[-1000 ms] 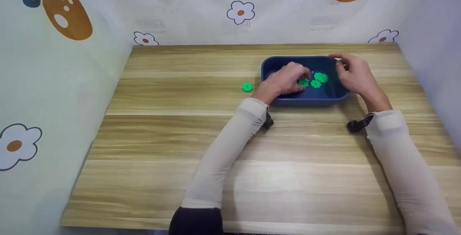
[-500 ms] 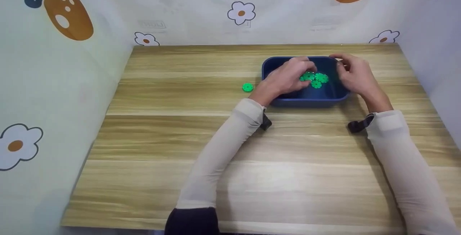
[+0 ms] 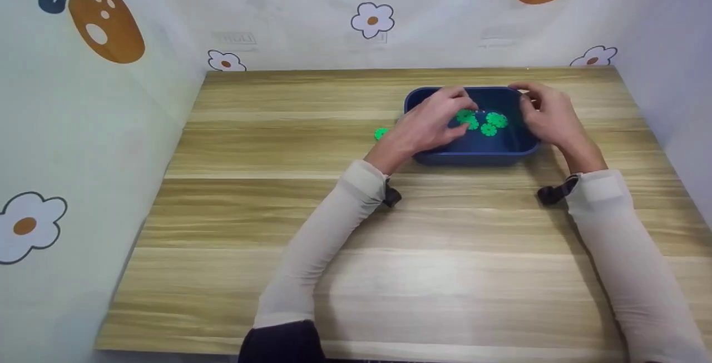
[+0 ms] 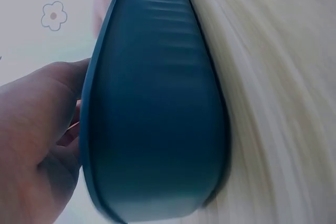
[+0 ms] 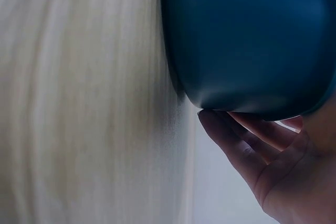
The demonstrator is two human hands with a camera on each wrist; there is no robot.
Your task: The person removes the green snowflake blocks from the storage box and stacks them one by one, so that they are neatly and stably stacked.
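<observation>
A dark blue tray (image 3: pixel 473 159) stands on the table with several green notched discs (image 3: pixel 496 120) inside. My left hand (image 3: pixel 425 124) reaches over its left part, thumb and fingers apart around two overlapping discs; whether a fingertip touches one is hard to tell. At the tray's right end, my right hand (image 3: pixel 553 115) grips the rim, thumb inside. The right wrist view shows fingers of the right hand (image 5: pixel 283 166) against the outer wall of the tray (image 5: pixel 252 40). In the left wrist view the tray's side (image 4: pixel 152 98) hides the fingertips of the left hand (image 4: pixel 37 124).
One green disc (image 3: pixel 380 133) lies on the wooden table (image 3: pixel 250 213) just left of the tray, partly covered by the left hand. A patterned wall (image 3: pixel 300 18) rises behind the table's far edge, with further walls at both sides.
Over the last second my left hand shifted right, then back left and slightly toward the near side. Discs beneath its fingers changed position, two now overlapping. The right hand stayed at the rim.
</observation>
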